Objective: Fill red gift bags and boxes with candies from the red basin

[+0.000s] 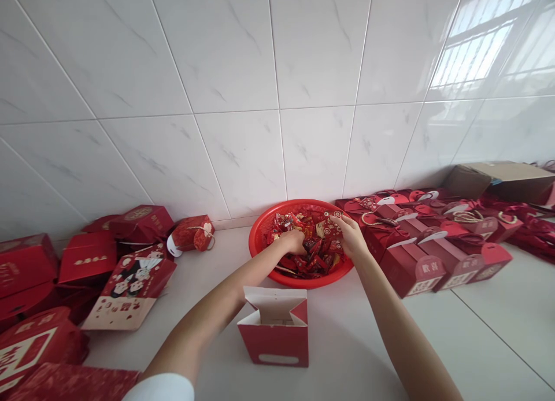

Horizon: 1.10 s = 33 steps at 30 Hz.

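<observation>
A round red plastic basket [260,222] full of small wrapped candies [318,262] stands against the wall. My left hand [295,242] reaches into the candies from the left with its fingers curled down; what its fingertips hold is hidden. At the basket's right side, my right hand [352,236] pinches a red patterned candy packet [333,222] between thumb and fingers. In front of the basket, between my forearms, an open red gift box [280,344] stands upright. Its top flaps are spread and its white inside shows.
Red gift boxes [87,259] lie loosely at the left, with a small tied one [195,233] near the wall. Rows of handled red boxes [407,268] stand close at the right. Behind them is a brown cardboard box [498,173]. White tiles [234,54] rise at the back.
</observation>
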Each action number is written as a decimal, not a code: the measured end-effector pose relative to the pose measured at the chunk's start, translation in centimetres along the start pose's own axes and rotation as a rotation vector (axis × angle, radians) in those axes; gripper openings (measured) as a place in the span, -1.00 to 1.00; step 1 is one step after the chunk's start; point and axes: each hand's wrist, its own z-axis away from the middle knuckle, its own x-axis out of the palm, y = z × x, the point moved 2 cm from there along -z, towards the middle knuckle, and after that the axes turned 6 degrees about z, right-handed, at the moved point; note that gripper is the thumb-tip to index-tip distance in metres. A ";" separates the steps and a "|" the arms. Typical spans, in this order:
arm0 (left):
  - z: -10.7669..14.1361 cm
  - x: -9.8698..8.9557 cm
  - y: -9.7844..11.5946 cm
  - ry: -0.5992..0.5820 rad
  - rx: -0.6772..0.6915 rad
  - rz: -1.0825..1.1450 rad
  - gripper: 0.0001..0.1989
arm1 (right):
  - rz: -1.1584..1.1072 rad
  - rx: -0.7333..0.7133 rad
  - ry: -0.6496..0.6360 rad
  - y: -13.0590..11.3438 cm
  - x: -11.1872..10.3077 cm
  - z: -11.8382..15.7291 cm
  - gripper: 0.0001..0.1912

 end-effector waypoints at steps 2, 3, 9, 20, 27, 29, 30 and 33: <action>0.0 0.0 0.0 -0.002 0.002 -0.002 -0.61 | 0.006 -0.005 0.000 0.0 0.0 0.0 -0.74; 0.0 0.0 0.0 -0.004 0.003 -0.002 -0.61 | 0.007 -0.008 0.000 0.0 0.0 0.0 -0.73; 0.0 0.0 0.1 -0.009 0.000 0.002 -0.60 | 0.007 -0.008 -0.005 0.0 0.0 0.1 -0.71; -0.5 0.2 -0.3 -0.003 0.016 0.036 -0.62 | 0.039 -0.023 -0.007 0.2 -0.1 -0.1 -0.71; -0.6 0.0 -0.4 -0.016 0.021 0.066 -0.72 | 0.008 -0.024 -0.015 0.2 -0.1 -0.1 -0.71; -0.7 0.0 -0.5 -0.015 0.029 0.078 -0.75 | 0.001 -0.020 -0.015 0.2 0.0 -0.1 -0.71; -0.7 0.1 -0.5 -0.014 0.035 0.085 -0.76 | -0.001 -0.019 -0.014 0.2 0.0 -0.1 -0.71; -0.7 0.1 -0.6 -0.010 0.061 0.111 -0.79 | 0.006 -0.017 -0.009 0.2 -0.1 0.0 -0.71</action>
